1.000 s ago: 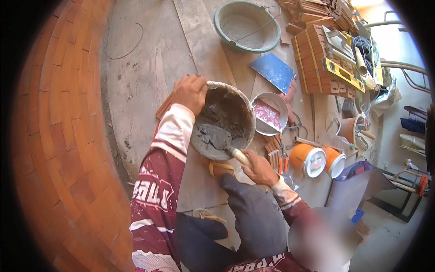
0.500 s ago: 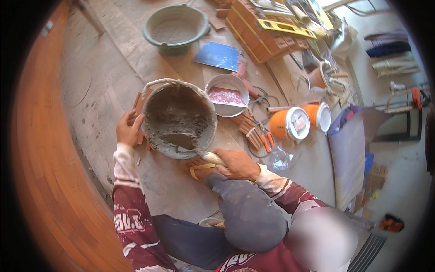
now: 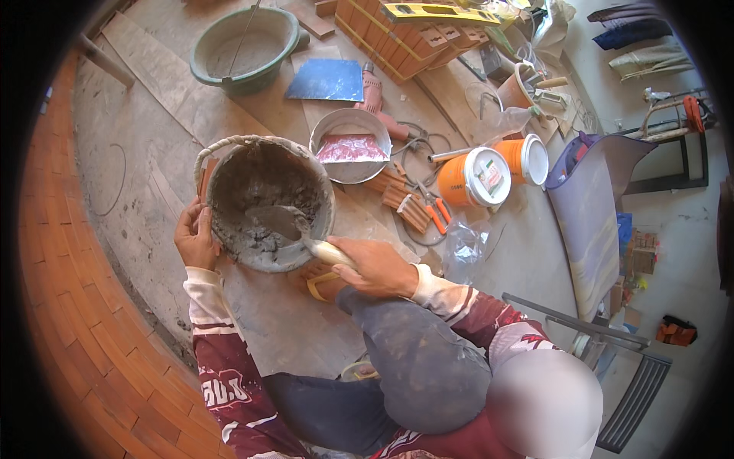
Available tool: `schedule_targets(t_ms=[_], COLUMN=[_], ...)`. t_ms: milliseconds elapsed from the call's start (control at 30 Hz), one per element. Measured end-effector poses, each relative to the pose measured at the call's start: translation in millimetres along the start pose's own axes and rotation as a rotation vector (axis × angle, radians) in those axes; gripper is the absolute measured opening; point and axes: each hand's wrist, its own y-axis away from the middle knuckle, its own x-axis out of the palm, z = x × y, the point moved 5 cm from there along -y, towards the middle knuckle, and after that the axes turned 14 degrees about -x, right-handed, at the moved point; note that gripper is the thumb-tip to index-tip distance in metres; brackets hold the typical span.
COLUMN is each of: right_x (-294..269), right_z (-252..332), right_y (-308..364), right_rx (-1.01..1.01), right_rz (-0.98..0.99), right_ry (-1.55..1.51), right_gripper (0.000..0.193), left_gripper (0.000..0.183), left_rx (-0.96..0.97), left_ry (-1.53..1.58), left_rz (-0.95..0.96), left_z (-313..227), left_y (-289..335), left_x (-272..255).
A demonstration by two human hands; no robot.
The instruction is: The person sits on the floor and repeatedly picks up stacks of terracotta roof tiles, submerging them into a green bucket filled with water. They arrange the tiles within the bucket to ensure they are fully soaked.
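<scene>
A round bucket (image 3: 327,177) with a rope handle tilts towards me, its inside coated with wet grey mortar (image 3: 256,239). At its left side, my left hand (image 3: 197,239) has its fingers curled against the wall, beside reddish-brown strips (image 3: 206,180) partly hidden behind the bucket. My right hand (image 3: 380,268) is wrapped round the pale handle of a trowel (image 3: 330,253). The trowel's mortar-smeared blade lies inside the bucket, over the mortar. Just below the bucket is my foot in a yellow-strapped sandal (image 3: 316,286).
Beyond the bucket stand a green basin (image 3: 200,67), a blue board (image 3: 326,79) and a white pan (image 3: 353,173) holding a red-and-white piece. A drill (image 3: 371,90), orange-handled pliers (image 3: 437,216), orange buckets (image 3: 460,180) and stacked bricks (image 3: 365,34) with a yellow level (image 3: 440,14) are to the right.
The trowel blade has risen from the bucket's near rim towards its middle, with my right hand shifting along. My left hand stays at the bucket's side. The whole view has shifted.
</scene>
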Motion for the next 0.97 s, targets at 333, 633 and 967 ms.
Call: schedule_targets(t_ms=[333,633,967], right_x=[-40,-32,-57], right_z=[-204,-282,-281], right_y=[114,176,196], right_rx=[0.434,0.79,1.006], right_rz=[-0.447,-0.03,-0.401], right_ry=[0.388,0.628,-0.465], right_gripper=[0.033,0.056,0.04], left_gripper=[0.038,0.03,0.031], left_rx=[-0.061,-0.283,-0.271], left_ry=[-0.216,-0.203,-0.161], left_rz=[-0.182,-0.137,-0.094], left_z=[25,151,148], left_y=[77,158,152], left_x=[-66,-89,-80])
